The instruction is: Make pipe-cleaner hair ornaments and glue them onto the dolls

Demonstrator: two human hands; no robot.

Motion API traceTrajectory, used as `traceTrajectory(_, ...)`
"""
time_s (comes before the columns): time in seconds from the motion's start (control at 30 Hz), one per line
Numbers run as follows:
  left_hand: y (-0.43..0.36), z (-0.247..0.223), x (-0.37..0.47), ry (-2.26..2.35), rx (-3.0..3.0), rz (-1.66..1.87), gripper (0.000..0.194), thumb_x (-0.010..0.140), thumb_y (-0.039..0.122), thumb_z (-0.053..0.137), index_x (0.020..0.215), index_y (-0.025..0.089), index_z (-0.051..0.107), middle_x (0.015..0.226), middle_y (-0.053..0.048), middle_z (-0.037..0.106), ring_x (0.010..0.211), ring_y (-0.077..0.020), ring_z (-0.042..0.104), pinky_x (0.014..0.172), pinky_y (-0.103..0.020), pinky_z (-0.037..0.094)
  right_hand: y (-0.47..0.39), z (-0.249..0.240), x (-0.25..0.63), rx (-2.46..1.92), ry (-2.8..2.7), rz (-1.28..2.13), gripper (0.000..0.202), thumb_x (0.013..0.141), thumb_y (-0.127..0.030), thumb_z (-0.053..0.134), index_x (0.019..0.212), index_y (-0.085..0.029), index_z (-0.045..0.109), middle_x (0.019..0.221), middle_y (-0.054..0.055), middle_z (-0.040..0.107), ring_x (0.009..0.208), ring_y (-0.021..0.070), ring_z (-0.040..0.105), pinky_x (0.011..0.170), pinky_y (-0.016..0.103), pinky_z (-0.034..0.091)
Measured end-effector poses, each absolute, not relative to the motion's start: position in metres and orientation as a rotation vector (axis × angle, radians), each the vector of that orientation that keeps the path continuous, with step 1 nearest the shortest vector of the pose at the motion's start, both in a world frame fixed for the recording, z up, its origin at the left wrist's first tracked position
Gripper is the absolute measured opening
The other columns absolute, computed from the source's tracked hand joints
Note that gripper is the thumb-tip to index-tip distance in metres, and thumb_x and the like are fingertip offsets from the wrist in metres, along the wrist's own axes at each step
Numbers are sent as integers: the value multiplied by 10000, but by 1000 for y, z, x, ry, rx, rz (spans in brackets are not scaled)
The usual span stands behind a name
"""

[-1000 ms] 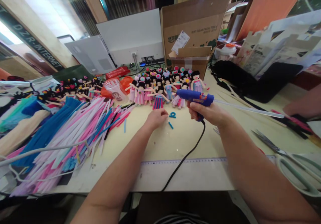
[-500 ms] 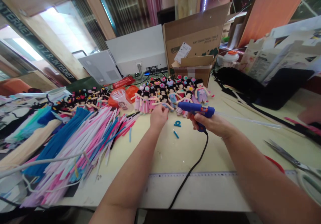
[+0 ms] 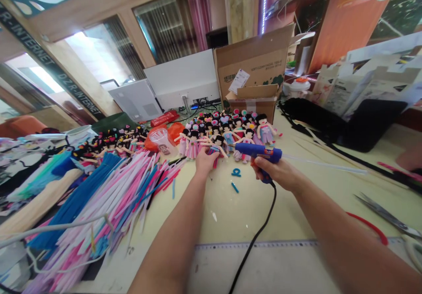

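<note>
Blue plastic fills the right hand (image 3: 272, 167): a glue gun (image 3: 259, 150), fingers wrapped around its handle (image 3: 266, 177), nozzle pointing left toward a doll (image 3: 219, 144) held in the left hand (image 3: 206, 161). That hand pinches the doll low on its body, apparently to steady it while leaving the head and arms exposed; the exact placing of the fingers is too small to tell. The doll sits at the far end of the left hand and to the left of the right one, the nozzle near it, though whether they touch cannot be told. Two blue offcuts (image 3: 234, 187) lie on the table (image 3: 220, 223) between the arms, seemingly set within reach. More dolls (image 3: 228, 136) stand massed behind, probably to free the working spot, while loose stems (image 3: 112, 184) spread to the left. Black cord (image 3: 252, 242) trails toward the near edge, away from the doll.
</note>
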State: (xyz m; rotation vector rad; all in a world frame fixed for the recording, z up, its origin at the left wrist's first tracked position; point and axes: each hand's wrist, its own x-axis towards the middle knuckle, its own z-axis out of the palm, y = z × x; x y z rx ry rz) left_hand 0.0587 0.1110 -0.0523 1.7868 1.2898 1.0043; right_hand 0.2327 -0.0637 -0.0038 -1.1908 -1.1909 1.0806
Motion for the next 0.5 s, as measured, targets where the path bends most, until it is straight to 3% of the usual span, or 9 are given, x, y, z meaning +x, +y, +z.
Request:
traceTrajectory(0.17, 80, -44, 42, 1120, 1586, 1183, 440, 609, 183, 727, 1022, 175, 574, 855, -27, 648, 784, -151, 608, 738, -278, 465, -62, -4, 232, -1252, -1066, 1029, 412, 640, -570, 654, 704, -173, 568, 604, -7, 566, 490, 92, 513, 459, 235, 377)
traceTrajectory(0.5, 31, -34, 12, 979, 1550, 1019, 337, 626, 246, 702, 939, 141, 629, 773, -24, 635, 652, -129, 542, 609, -258, 432, -73, 11, 226, -1233, -1162, 1026, 396, 634, -535, 652, 737, -154, 625, 547, -3, 553, 491, 107, 505, 453, 239, 382)
